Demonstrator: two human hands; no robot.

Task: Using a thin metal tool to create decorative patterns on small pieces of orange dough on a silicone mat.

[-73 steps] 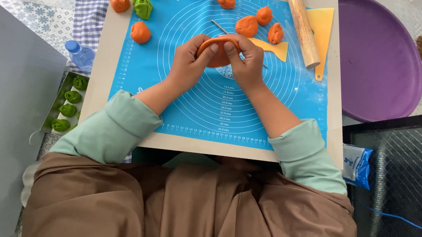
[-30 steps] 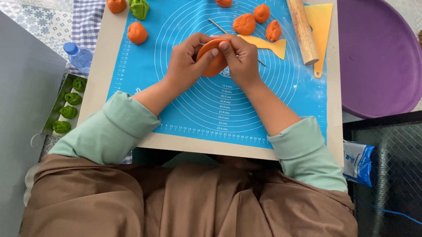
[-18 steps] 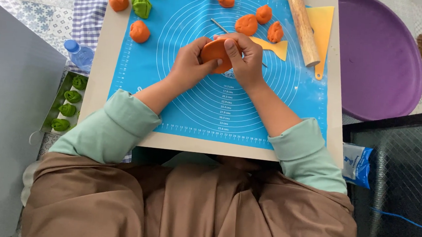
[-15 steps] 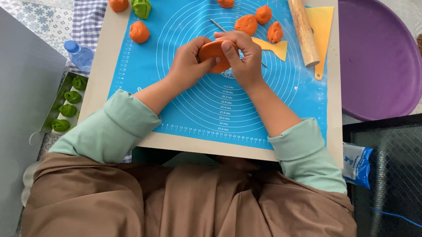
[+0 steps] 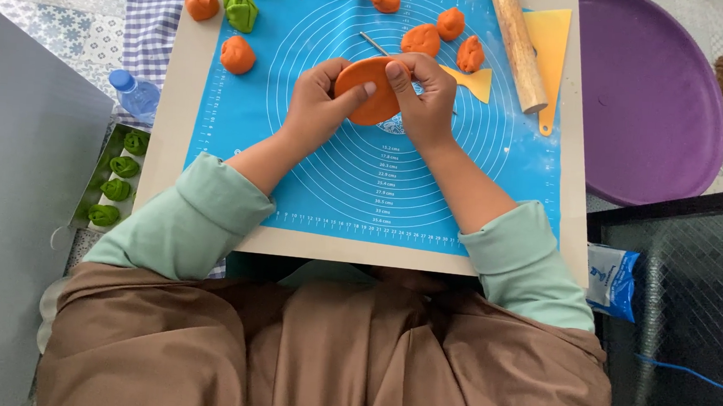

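Both hands hold one flat orange dough disc (image 5: 367, 90) just above the blue mat (image 5: 362, 186), upper centre of the frame. Left hand (image 5: 317, 108) fingers curled under the disc's left edge, thumb pressed on its face. Right hand (image 5: 422, 98) fingers clenched on the right edge, thumb on top. Disc is off the mat, tilted toward the camera

Step in hand, my read: shaping or folding the disc between the thumbs. Edges look unpleated so far. The next bit calls for even thumb pressure and a steady grip on the rim, so the thin dough neither tears nor sags

Around it: orange dough pieces (image 5: 422, 39) just above the hands, a green one (image 5: 241, 7) upper left, a thin metal stick (image 5: 375, 45) behind the disc, rolling pin (image 5: 517, 45) and yellow scraper (image 5: 554, 39) upper right. Purple tray (image 5: 660, 104) far right, off the table (image 5: 165, 132). Green shaped pieces in a tray (image 5: 116, 180) at left, water bottle (image 5: 136, 95) beside it
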